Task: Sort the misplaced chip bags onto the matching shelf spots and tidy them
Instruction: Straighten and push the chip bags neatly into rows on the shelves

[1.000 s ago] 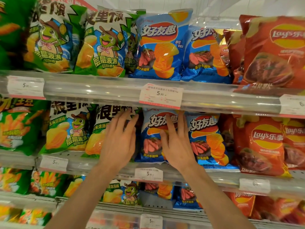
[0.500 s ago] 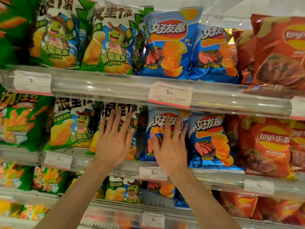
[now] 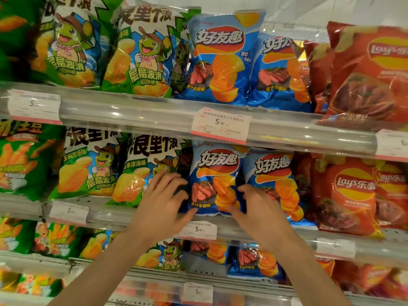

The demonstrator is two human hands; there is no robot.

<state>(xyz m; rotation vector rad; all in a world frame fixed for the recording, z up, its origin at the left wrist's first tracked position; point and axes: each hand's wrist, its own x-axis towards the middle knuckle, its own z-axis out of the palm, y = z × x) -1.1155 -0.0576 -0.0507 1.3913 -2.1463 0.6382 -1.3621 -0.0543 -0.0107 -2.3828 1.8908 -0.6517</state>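
Head cam: both hands on the glossy blue steak-flavour chip bag point(image 3: 213, 180), middle shelf.

From where I'm watching, the left hand point(image 3: 164, 200) has its fingers curled round the bag's left edge, thumb tucked under the bottom corner, and the right hand point(image 3: 257, 206) curls round the right edge the same way, so the bag sits upright between the two sets of fingers. Just past the left fingertips is a green-and-white cartoon-frog corn chip bag point(image 3: 144, 171); just past the right fingers, a second blue bag point(image 3: 279, 182). Below the thumbs there's a white price tag point(image 3: 198, 230) on the clear plastic shelf rail point(image 3: 309, 133).
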